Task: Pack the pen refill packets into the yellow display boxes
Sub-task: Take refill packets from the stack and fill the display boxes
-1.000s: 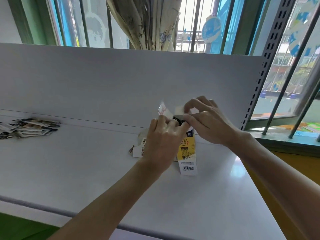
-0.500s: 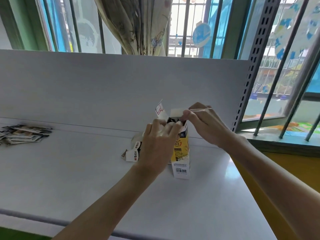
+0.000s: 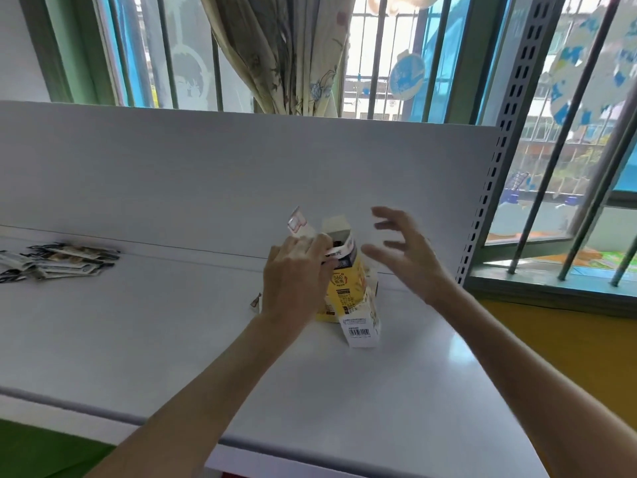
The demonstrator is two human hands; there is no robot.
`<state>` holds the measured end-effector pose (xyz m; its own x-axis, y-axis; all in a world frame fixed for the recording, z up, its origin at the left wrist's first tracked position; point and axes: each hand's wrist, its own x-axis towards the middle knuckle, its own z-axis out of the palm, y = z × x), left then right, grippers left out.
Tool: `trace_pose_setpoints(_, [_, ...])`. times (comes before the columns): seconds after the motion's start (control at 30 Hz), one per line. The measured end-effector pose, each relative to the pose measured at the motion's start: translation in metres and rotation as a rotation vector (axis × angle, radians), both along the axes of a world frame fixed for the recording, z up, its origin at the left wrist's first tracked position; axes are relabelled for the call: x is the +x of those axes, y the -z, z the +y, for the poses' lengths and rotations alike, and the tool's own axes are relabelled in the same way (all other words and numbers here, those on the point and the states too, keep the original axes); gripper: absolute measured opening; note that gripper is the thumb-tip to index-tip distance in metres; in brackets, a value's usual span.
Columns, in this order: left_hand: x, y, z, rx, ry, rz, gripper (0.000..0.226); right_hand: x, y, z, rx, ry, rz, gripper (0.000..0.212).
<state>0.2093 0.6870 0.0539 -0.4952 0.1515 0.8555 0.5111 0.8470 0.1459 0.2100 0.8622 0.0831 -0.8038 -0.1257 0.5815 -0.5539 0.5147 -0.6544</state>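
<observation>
- Your left hand [image 3: 296,274] is in the middle, with its back facing you. Its fingers curl on the top edge of the yellow box [image 3: 344,288].
- Your right hand [image 3: 406,257] hangs in the air just beside the box. Its fingers are spread wide and a bit bent, and it holds nothing.
- Both your bare arms reach forward, one from each lower corner.

one wide-angle view, worn on the person's head — it looks forward and down at the white worktop [image 3: 172,339] from close by, the yellow display box [image 3: 344,288] near mid-frame, and faces the grey back panel [image 3: 206,174] and barred window [image 3: 379,63] beyond.
</observation>
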Motion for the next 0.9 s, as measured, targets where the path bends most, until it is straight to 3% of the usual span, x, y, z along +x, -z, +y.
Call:
trace_pose_setpoints(0.07, [0.004,0.003,-0.011,0.095,-0.01,-0.051,0.016,0.002,0.028,-0.009,0.112,0.023,-0.158,0.066])
trace_pose_setpoints(0.13, [0.009,0.009,-0.023,0.177,-0.003,-0.09,0.01,0.001,0.052,-0.022,0.247,0.024,-0.246,0.063])
trace_pose_setpoints(0.27, [0.014,0.029,-0.059,0.245,-0.071,-0.23,0.016,-0.007,0.061,-0.042,0.527,0.05,-0.177,0.062])
trace_pose_setpoints(0.47, [0.027,0.082,-0.109,0.157,-0.203,-0.708,0.024,-0.014,0.079,-0.074,1.021,0.186,-0.185,0.057])
trace_pose_setpoints(0.57, [0.029,0.087,-0.134,0.164,-0.184,-0.784,0.029,-0.011,0.073,-0.096,0.929,0.162,-0.174,0.065])
trace_pose_setpoints(0.73, [0.05,0.071,-0.21,0.257,-0.182,-0.752,0.035,-0.018,0.05,-0.188,0.317,-0.047,-0.093,0.053])
trace_pose_setpoints(0.9, [0.094,0.045,-0.334,0.355,-0.32,-0.623,0.032,-0.025,0.045,-0.339,0.268,-0.276,-0.09,0.05])
